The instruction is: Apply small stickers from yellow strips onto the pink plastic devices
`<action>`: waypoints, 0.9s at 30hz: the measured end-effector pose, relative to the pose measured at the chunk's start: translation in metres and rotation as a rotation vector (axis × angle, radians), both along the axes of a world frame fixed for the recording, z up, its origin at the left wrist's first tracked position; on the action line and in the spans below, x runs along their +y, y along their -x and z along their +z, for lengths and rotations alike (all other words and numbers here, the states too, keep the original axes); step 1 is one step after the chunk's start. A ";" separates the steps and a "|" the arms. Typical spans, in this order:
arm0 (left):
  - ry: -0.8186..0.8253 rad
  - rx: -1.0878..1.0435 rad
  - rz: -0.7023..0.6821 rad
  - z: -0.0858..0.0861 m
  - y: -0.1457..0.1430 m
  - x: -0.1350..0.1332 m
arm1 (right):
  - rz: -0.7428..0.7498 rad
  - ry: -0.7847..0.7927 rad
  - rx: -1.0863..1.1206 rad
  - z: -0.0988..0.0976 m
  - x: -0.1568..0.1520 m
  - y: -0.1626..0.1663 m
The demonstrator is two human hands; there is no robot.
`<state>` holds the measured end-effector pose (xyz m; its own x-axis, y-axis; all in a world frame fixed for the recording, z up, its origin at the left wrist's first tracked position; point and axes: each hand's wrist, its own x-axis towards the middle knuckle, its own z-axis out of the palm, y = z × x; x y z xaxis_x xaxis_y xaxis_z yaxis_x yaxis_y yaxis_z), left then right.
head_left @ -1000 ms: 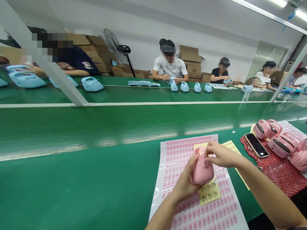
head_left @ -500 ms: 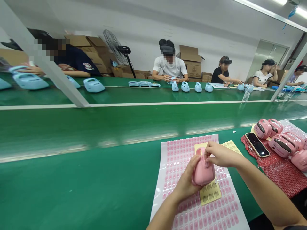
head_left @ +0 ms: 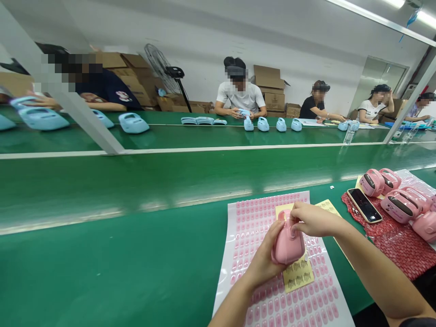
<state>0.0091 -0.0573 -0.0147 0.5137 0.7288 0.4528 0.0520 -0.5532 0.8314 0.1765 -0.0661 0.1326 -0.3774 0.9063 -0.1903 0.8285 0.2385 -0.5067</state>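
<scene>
Pink case held between two hands over the sticker sheet

The pink case (head_left: 288, 249) is in the lower right of the frame, tilted and held up over the sheets. The left hand (head_left: 267, 254) is curled around its left side, thumb up by the handle, probably to keep the case steady and leave its top free. The right hand (head_left: 308, 220) has its fingers bent in against the handle area, seemingly to work at a small spot; whether they pinch the handle or something small, I cannot tell, since the hand covers it.

Beneath lies the sticker sheet (head_left: 262, 304), pink ovals in rows, with a yellow label sheet (head_left: 298, 279) on top, partly hidden by the case and hands. Both are probably there to be within easy reach. A second yellow sheet (head_left: 329, 207) sits beyond the right wrist, the forearm crossing it.

At the right edge, red bubble wrap (head_left: 405, 254) bears a phone (head_left: 364, 205) and more pink cases (head_left: 400, 206); the wrap perhaps guards them from scratches.

Across the upper frame, a white rail (head_left: 211, 149) divides off blue cases (head_left: 134, 122) and co-workers (head_left: 240, 97). A slanted post (head_left: 80, 97) at upper left blocks part of that view.
</scene>
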 end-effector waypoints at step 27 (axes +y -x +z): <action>-0.035 0.025 -0.006 0.000 0.001 0.001 | -0.047 -0.016 0.074 -0.006 -0.002 0.002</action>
